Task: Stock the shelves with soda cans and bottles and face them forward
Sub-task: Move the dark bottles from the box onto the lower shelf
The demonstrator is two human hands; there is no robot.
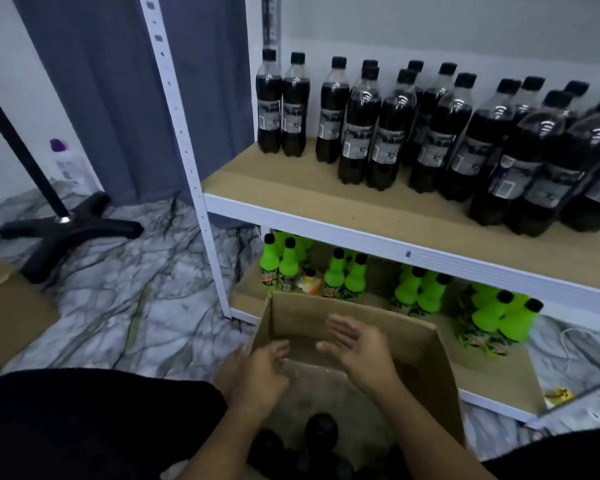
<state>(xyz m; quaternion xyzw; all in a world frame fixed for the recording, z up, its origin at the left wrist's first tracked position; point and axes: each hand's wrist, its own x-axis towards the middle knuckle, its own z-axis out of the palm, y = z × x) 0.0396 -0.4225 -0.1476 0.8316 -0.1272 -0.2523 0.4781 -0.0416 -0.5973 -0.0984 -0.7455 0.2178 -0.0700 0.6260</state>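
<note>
A: Entry, upper tan fibreboard shelf (291, 181) on the white slotted-steel rack: tall clear-plastic bottles of dark cola with black screw caps (361, 126). Long axes vertical, caps up. Pale labels mostly turned toward the viewer; print is blurred.

B: Count?

A: About eighteen visible; the right-hand ones overlap, so the figure is not exact.

B: Lower shelf?

A: Bright green plastic bottles with black caps (409, 289), upright, in clusters: roughly twelve, some hidden under the shelf edge. One small yellow-capped bottle (309, 277) stands between the two left clusters.

B: Box?

A: Open brown corrugated cardboard box (426, 344) on the grey marble-veined floor (118, 296), against the lower shelf. At its near end, about five round black caps (321, 426) seen from above, so those bottles stand upright.

B: Hands?

A: Left hand (260, 372) over the box's left rim, fingers loosely curled, gripping nothing. Right hand (357, 344) above the box interior, fingers straight and spread, holding nothing.

B: Surroundings?

A: Black metal cross-shaped stand base (66, 230) at left, grey fabric curtain (118, 98) behind.
</note>
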